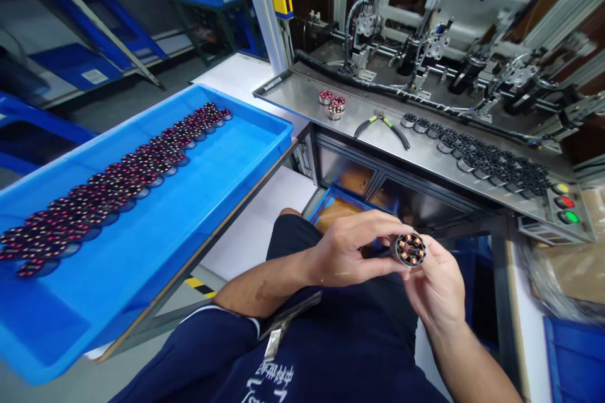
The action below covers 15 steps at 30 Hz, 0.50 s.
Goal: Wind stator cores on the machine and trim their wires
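Above my lap I hold a motor stator, a round black part with copper windings facing up at me. My left hand grips its left rim between thumb and fingers. From the other side my right hand has its fingers pressed against the right and lower edge. The underside of the stator is hidden by my fingers. On the metal ledge ahead lie pliers with black and green handles. Just left of them stand 3 stators with red and copper tops.
A blue tray on the left carries several rows of wound stators. Many black stator cores stand on the ledge at right, near a button box. Machine fixtures rise behind; a blue bin sits lower right.
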Each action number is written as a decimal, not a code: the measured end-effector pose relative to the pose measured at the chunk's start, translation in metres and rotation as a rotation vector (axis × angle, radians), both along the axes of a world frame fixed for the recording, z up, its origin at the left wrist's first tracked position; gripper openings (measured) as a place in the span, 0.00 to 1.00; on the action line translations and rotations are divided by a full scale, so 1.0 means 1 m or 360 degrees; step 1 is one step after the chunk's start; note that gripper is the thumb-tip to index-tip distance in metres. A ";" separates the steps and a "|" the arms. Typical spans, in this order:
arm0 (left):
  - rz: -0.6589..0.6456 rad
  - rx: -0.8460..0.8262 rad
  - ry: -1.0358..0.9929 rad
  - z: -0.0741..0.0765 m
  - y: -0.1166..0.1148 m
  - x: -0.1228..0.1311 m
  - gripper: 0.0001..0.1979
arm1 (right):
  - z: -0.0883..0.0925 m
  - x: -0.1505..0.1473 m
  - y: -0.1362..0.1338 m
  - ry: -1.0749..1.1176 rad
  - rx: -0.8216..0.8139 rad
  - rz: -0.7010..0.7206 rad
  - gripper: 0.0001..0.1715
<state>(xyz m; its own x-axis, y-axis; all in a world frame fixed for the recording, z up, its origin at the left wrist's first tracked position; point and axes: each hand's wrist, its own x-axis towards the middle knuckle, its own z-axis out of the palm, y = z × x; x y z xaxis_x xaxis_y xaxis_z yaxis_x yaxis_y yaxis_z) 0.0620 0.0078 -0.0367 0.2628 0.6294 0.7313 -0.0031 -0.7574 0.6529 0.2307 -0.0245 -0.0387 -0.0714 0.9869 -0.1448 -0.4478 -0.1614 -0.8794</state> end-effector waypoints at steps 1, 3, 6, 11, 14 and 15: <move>-0.0015 -0.0001 -0.0008 0.000 0.000 0.000 0.23 | 0.000 0.000 0.000 -0.0006 0.0007 -0.0004 0.17; -0.0048 -0.0007 -0.0025 0.000 0.000 -0.001 0.23 | 0.000 0.000 -0.001 -0.0031 0.0031 -0.0012 0.17; -0.0109 -0.0036 -0.0026 0.002 -0.001 -0.003 0.22 | 0.000 -0.001 0.000 -0.0096 0.0125 -0.0015 0.17; -0.0236 -0.0171 -0.0021 0.004 -0.005 -0.007 0.18 | -0.002 0.002 0.004 -0.0286 0.0483 -0.0026 0.16; -0.0400 -0.0338 -0.0132 0.001 -0.008 -0.006 0.18 | 0.001 0.013 0.005 -0.0575 0.0820 -0.0074 0.10; -0.0496 -0.0463 -0.0235 -0.001 -0.009 -0.005 0.18 | 0.003 0.019 0.005 -0.0721 0.0986 -0.0089 0.08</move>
<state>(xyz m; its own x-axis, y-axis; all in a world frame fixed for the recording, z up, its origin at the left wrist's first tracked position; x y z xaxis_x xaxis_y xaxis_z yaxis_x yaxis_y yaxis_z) 0.0569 -0.0012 -0.0375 0.3785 0.7218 0.5795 -0.3109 -0.4905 0.8141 0.2494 -0.0194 -0.0355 -0.0846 0.8978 0.4323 -0.0156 0.4326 -0.9015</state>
